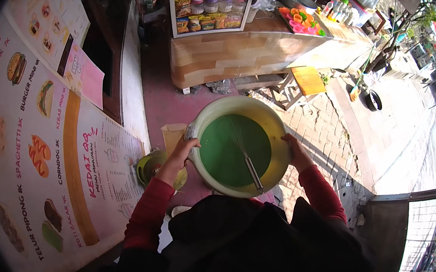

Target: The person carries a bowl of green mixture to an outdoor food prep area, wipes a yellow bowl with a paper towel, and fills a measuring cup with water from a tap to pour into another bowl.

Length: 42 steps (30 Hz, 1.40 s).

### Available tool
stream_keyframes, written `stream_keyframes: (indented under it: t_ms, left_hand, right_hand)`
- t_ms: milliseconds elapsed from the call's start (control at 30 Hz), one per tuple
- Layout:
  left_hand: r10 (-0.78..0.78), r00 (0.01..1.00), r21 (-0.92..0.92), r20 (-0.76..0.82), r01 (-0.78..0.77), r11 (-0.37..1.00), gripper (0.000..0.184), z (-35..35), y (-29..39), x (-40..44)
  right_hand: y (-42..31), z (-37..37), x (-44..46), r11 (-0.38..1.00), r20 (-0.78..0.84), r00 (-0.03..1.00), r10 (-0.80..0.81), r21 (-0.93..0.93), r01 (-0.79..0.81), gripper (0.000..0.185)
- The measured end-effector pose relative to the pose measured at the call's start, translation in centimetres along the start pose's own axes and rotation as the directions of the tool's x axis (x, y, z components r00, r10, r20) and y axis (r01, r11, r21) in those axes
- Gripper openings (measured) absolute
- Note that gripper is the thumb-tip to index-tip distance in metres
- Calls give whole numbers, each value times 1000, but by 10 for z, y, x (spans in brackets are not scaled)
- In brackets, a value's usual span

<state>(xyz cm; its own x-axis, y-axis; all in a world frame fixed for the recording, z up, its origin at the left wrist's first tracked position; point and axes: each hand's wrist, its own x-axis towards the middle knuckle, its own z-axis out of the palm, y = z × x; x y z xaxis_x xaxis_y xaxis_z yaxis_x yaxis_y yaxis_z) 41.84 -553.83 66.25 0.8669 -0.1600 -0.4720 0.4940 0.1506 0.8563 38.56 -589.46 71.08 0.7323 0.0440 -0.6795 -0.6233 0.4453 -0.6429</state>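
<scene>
A large pale yellow-green tub (284, 128) is held in front of my body, with green liquid (216, 147) in it. Inside leans a metal whisk (249, 164); its wires dip in the liquid and its handle rests toward the near rim. My left hand (178, 155) grips the tub's left rim, thumb on top. On the opposite rim, my right hand (298, 153) is closed around the edge, fingers partly hidden beneath. Below my left hand stands a green container (148, 168), partly covered by my wrist.
Printed menu boards (39, 125) line the left side. Ahead is a counter (228, 55) with a glass display case (210, 4) and a tray of colourful moulds (301, 22). A wooden stool (309, 82) stands at the paving, with a black basin (374, 101) farther right.
</scene>
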Motion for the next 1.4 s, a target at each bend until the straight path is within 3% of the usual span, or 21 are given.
stream_keyframes:
  t_ms: [33,67,233,300,433,567,600,633,667,767,1033,1100,1167,1233,1400]
  left_hand:
    - [-22,1000,8,11,22,1000,25,1,11,17]
    - [77,996,-19,-48,-78,997,29,5,14,35]
    - [-43,997,54,57,40,998,30,9,59,106]
    - [47,997,-17,64,-46,999,31,32,84,125]
    - [23,993,-79,113,-14,997,30,61,124,181]
    - [-104,973,162,204,71,984,29,84,146,255]
    - [0,976,64,219,-14,998,29,103,150,275]
    - [83,972,-25,221,-80,996,29,114,153,287]
    - [-3,975,62,224,-11,998,27,117,156,307]
    - [-59,968,99,245,36,994,25,146,177,347]
    - [-48,975,-76,216,66,995,22,229,199,445]
    - [35,983,-116,181,-14,993,22,244,188,476]
    - [3,983,-156,183,26,987,25,257,187,498]
    - [66,996,-149,60,-57,987,23,266,173,530]
    - [51,999,-174,-4,-50,983,29,284,176,579]
  right_hand:
    - [-10,1,14,1000,-5,1000,-9,22,9,35]
    - [-22,1,30,999,-4,1000,-19,47,19,35]
    - [-74,2,77,997,31,999,-18,82,15,36]
    - [-93,3,92,996,27,999,-31,89,29,38]
    - [-144,-2,124,990,-40,994,-105,86,108,36]
    - [-200,-14,153,994,-91,991,-98,29,101,39]
    - [-209,-21,164,978,-151,968,-199,30,206,40]
    - [-220,-26,172,978,-163,967,-198,37,207,40]
    - [-231,-31,181,981,-183,966,-182,29,190,38]
    - [-273,-56,219,984,-194,966,-171,17,178,35]
    - [-395,-94,294,974,-200,954,-225,-82,212,36]
    - [-426,-113,328,982,-193,967,-168,-122,146,37]
    - [-454,-122,357,987,-127,982,-140,-95,129,36]
    - [-482,-125,377,982,-109,985,-130,-151,113,38]
    - [-534,-145,452,974,-68,995,-69,-220,53,44]
